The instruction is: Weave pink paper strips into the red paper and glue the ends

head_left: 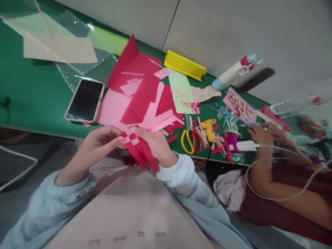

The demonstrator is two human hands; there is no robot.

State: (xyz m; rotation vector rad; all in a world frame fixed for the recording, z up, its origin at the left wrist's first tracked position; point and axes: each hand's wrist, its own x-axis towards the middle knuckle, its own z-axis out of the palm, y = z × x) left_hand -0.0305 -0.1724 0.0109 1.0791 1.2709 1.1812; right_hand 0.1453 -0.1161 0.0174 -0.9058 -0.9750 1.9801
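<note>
A woven piece of red and pink paper strips point(136, 145) is held over the near edge of the green table point(38, 97). My left hand point(102, 141) pinches its left side with closed fingers. My right hand point(155, 143) grips its right side, fingers wrapped under the red strips that hang down toward my lap. Long pink strips fan out from the weave toward the table.
On the table lie red and pink sheets point(140, 93), a phone point(85, 100), yellow-handled scissors point(190, 136), a yellow glue gun point(209, 128), a yellow tray point(185, 65), a bottle point(233, 72). A person at my right works with both hands point(267, 133) on paper; a white cable point(272, 166) trails there.
</note>
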